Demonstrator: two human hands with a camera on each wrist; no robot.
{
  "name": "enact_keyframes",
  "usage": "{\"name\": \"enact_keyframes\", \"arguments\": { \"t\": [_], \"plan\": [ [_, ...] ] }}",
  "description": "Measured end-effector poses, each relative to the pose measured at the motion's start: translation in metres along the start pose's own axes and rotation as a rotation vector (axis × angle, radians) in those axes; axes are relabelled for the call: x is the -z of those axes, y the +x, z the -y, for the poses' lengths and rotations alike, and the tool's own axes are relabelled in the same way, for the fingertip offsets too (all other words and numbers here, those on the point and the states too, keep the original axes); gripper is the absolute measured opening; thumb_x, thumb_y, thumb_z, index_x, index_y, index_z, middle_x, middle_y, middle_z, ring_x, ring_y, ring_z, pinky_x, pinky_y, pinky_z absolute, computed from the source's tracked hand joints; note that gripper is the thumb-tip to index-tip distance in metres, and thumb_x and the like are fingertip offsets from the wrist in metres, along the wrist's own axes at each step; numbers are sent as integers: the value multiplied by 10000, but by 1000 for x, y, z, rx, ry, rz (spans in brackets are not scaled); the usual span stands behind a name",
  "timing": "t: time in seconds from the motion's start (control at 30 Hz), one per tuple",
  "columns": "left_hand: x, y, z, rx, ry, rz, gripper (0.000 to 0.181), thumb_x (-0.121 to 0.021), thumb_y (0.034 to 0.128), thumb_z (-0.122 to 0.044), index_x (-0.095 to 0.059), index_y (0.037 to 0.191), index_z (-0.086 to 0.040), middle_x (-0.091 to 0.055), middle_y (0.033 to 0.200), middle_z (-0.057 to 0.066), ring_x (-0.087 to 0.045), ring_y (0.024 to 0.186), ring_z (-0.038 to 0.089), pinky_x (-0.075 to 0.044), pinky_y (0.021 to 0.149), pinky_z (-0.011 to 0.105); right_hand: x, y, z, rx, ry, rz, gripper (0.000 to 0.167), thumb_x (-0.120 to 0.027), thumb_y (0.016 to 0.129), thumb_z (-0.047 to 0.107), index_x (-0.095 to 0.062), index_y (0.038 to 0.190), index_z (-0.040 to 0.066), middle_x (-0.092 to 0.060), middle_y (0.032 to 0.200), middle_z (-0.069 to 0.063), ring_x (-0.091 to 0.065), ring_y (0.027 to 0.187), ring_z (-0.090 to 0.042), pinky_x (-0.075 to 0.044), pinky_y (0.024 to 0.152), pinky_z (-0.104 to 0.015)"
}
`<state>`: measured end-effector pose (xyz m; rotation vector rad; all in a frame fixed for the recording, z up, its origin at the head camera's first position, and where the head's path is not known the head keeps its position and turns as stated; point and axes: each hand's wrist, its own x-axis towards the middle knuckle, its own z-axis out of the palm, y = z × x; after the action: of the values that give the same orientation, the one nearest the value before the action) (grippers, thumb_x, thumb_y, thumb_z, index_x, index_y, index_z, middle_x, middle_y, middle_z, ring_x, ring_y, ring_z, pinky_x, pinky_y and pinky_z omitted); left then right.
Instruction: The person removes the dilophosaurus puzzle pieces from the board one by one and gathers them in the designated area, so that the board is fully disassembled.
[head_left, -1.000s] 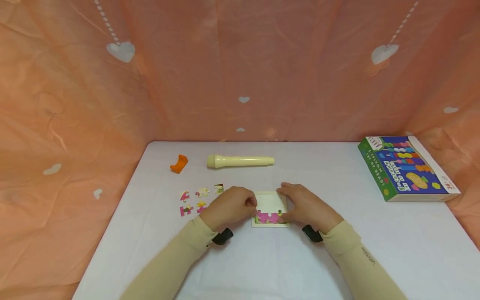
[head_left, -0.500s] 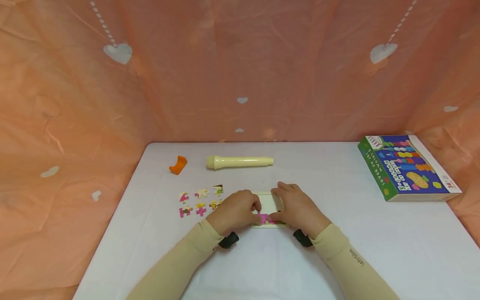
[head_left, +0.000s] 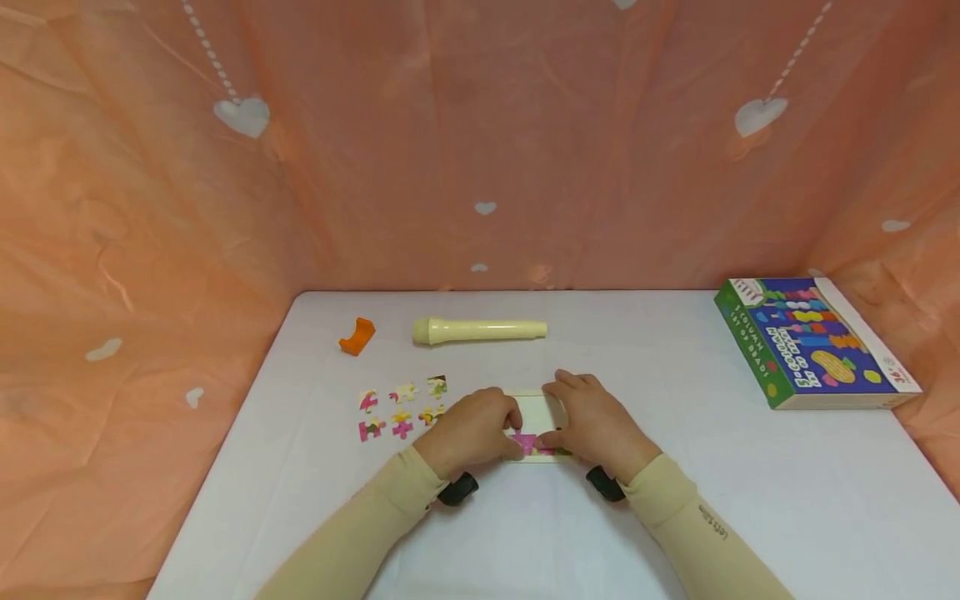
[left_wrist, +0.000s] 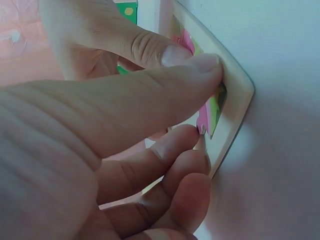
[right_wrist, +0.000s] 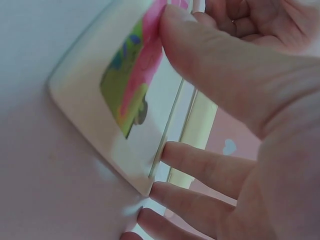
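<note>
A small cream puzzle tray (head_left: 534,408) lies on the white table between both hands. Pink and green puzzle pieces (right_wrist: 137,75) fill its near row, while the rest of its floor shows bare. My left hand (head_left: 472,429) is at the tray's near left corner. Its thumb presses on a pink and green puzzle piece (left_wrist: 213,109), and the curled index finger touches that piece's edge. From the right, my right hand (head_left: 600,423) sets its thumb on the pink pieces; its other fingers spread along the tray's far right edge. The thumbs partly hide the row.
Several loose puzzle pieces (head_left: 402,425) lie in two rows left of the tray. Behind are an orange curved block (head_left: 357,337) and a pale yellow microphone-shaped stick (head_left: 480,331). A bead-set box (head_left: 817,342) stands at the far right, before a pink curtain (head_left: 480,150).
Over the last second both hands have come closer together. The right thumb has slid left onto the pink pieces, and the left hand has moved right over the tray's corner.
</note>
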<state>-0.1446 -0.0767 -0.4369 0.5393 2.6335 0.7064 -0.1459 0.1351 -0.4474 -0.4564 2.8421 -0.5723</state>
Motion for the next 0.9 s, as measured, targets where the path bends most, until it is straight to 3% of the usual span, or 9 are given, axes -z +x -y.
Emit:
{"name": "enact_keyframes", "arguments": {
  "t": [0.43, 0.7, 0.9],
  "plan": [
    [0, 1, 3, -36, 16, -9, 266, -935, 842, -254, -765, 1007, -132, -609, 889, -44, -547, 819, 122, -471, 768, 280, 6, 0, -3, 15, 15, 28, 822, -959, 809, 397, -631, 1469, 34, -494, 1650, -216, -474, 1490, -436, -469, 1183, -582],
    [0, 2, 4, -44, -13, -20, 253, -935, 831, -224, -730, 960, -151, -601, 786, -80, -560, 785, 106, -462, 748, 276, 6, 1, -1, 4, 13, 29, 813, -965, 805, 374, -634, 1466, 36, -492, 1650, -221, -477, 1488, -434, -463, 1187, -580],
    [0, 1, 5, -59, -45, -29, 113, -852, 923, -177, -754, 965, -142, -636, 776, -86, -579, 773, 100, -485, 756, 279, 4, 1, -1, -8, 13, 29, 813, -969, 801, 373, -637, 1462, 36, -492, 1651, -217, -479, 1487, -432, -466, 1187, -573]
  ]
}}
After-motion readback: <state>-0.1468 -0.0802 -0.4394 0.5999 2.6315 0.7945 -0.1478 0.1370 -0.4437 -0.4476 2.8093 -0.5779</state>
